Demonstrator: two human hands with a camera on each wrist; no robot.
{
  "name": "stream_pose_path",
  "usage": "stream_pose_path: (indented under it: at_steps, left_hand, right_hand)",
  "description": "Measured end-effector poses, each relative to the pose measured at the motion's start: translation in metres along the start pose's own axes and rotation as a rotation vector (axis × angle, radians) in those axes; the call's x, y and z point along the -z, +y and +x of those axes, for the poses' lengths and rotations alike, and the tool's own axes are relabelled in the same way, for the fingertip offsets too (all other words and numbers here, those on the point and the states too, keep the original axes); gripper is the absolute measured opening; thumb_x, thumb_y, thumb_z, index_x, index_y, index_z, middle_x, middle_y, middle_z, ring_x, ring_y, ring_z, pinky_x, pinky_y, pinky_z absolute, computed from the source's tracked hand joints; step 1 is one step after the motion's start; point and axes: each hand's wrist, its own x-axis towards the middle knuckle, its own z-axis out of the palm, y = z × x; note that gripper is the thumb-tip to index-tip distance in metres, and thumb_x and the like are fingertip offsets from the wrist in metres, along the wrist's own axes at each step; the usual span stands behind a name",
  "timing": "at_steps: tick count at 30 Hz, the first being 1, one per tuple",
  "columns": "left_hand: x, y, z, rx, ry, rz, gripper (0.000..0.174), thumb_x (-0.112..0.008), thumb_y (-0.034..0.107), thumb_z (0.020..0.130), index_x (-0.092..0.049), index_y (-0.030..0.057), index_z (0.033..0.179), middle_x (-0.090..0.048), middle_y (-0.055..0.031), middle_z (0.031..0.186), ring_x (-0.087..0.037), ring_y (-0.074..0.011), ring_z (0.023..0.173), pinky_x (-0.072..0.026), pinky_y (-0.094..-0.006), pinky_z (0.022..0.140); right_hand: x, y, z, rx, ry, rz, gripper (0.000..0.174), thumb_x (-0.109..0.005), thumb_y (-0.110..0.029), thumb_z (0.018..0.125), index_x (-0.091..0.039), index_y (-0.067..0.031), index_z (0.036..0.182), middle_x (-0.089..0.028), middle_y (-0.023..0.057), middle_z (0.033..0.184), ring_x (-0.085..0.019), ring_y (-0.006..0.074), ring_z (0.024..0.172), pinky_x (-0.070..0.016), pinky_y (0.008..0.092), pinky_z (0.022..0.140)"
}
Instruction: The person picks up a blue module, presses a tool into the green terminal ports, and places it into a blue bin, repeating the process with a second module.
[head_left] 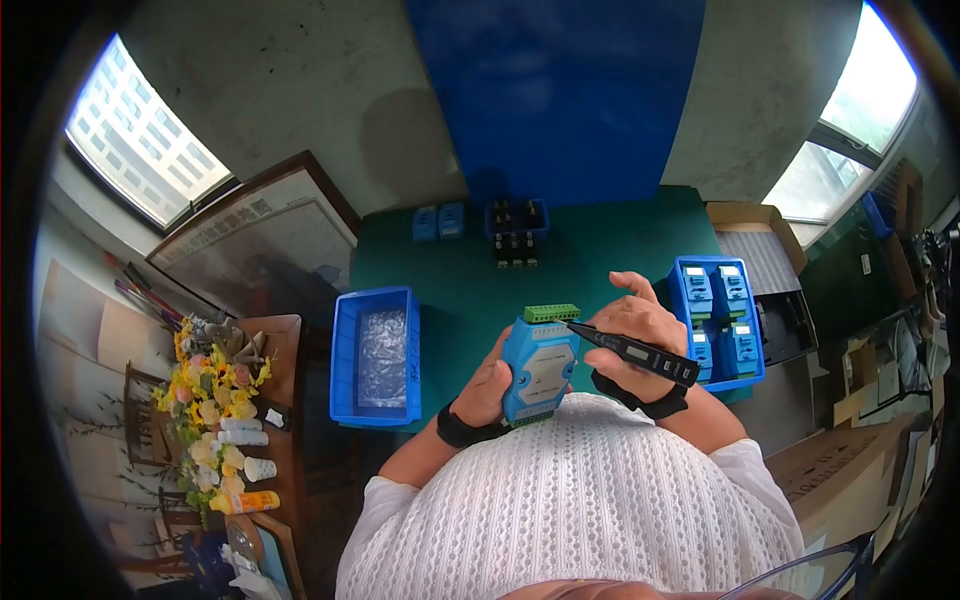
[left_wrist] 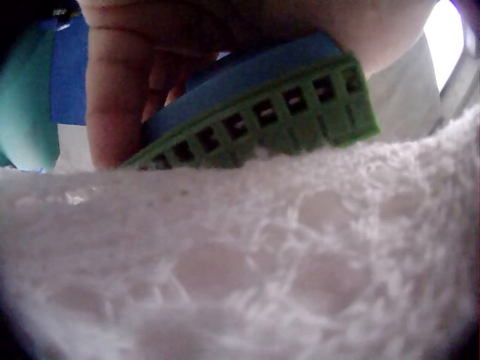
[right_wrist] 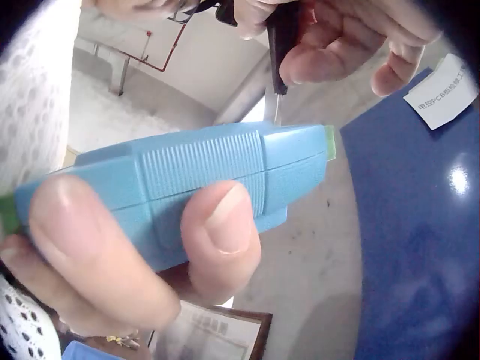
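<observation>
My left hand point(head_left: 485, 394) grips a blue electronic module point(head_left: 541, 368) in front of the chest, thumb along one side. A green terminal block point(head_left: 551, 312) runs along its far end and another point(head_left: 533, 417) along its near end. In the left wrist view the near terminal block point(left_wrist: 264, 112) shows a row of square openings close over the white knit top. My right hand point(head_left: 641, 332) holds a black pen-shaped tester point(head_left: 645, 358) with a small display. The thin metal tip point(right_wrist: 279, 109) points down at the module's far end, by the terminals.
A blue bin point(head_left: 413, 355) lined with clear plastic stands left on the green table point(head_left: 450, 275). At right, another bin point(head_left: 677, 292) holds several similar modules point(head_left: 733, 290). Two blue modules point(head_left: 438, 223) and a bin of black parts point(head_left: 517, 216) sit at the back.
</observation>
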Motion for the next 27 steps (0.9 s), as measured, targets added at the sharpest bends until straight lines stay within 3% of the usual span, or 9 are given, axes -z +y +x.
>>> stream_pose_path:
  at_steps: [27]
  left_hand:
    - [0.012,-0.006,-0.004,-0.034,-0.053,0.029,0.073,-0.046,0.05,0.087,-0.012,0.0164,0.142,-0.039,-0.0159,0.131,-0.051,-0.0314,0.109,-0.0444,-0.0451,0.09]
  right_hand:
    - [-0.001,-0.003,0.001,0.0,-0.033,0.079,0.034,-0.078,-0.031,0.068,-0.057,-0.0062,0.08,-0.064,0.006,0.069,-0.063,0.0166,0.064,-0.0405,0.0453,0.092]
